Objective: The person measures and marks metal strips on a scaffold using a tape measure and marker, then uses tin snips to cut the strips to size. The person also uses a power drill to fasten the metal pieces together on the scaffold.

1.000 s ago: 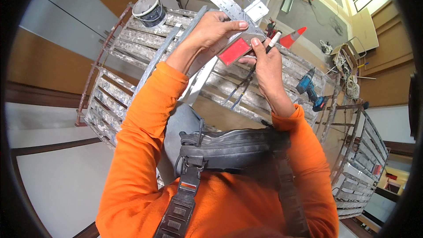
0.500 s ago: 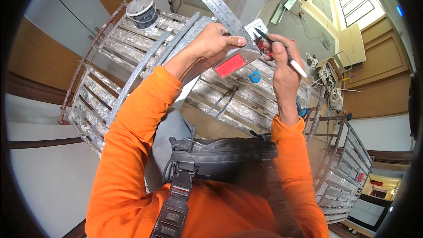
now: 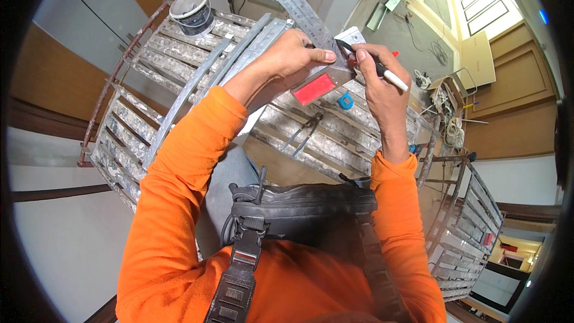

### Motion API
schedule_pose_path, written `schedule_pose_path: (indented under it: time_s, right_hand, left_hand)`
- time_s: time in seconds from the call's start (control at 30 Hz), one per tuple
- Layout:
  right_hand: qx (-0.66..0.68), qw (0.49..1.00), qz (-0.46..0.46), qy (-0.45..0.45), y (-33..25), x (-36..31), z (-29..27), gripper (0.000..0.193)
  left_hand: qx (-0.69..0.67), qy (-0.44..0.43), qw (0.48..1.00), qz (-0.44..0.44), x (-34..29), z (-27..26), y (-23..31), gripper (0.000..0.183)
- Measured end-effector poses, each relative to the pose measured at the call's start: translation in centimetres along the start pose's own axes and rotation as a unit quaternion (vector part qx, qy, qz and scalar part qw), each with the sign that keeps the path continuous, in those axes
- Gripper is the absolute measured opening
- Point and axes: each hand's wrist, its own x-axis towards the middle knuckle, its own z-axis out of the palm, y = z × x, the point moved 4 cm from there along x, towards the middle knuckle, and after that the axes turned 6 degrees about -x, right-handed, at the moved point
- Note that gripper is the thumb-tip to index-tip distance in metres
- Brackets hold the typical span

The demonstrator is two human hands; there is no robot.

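Note:
My left hand (image 3: 284, 60) is closed around a try square, its thumb pressed on top near the corner. The steel blade (image 3: 293, 3) of this try square runs away to the upper left, and a red panel (image 3: 314, 88) shows on its stock. Under the hand lie grey metal channels (image 3: 254, 36); exactly how the square sits on them is partly hidden. My right hand (image 3: 382, 93) grips a black marker with a white end (image 3: 394, 79). Its dark tip points left and meets the blade's edge near the corner; any mark there cannot be made out.
A paint-spattered slatted platform (image 3: 341, 134) carries a blue tape measure (image 3: 345, 101), pincers (image 3: 308, 128) and a grey bucket (image 3: 191, 13). A second slatted stand (image 3: 472, 227) is at the right. Cables and scrap (image 3: 448, 104) lie beyond. A black bag (image 3: 299, 206) hangs at my front.
My right hand has moved slightly left, bringing the marker's tip from just off the square to the blade's edge. My left hand keeps its hold on the try square.

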Motion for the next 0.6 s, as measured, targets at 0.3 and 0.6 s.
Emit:
schedule_pose_path:
  time_s: [0.3,0.6]
  right_hand:
    - [0.014,1.0,-0.005,0.025,0.5,-0.6,-1.1,0.012]
    - [-0.006,1.0,-0.023,0.002,0.0,-0.1,0.0,0.011]
  left_hand:
    - [0.004,0.022,1.0,0.001,1.2,-0.7,-1.7,0.04]
    - [-0.024,0.009,0.999,0.027,0.9,-0.2,-1.6,0.04]
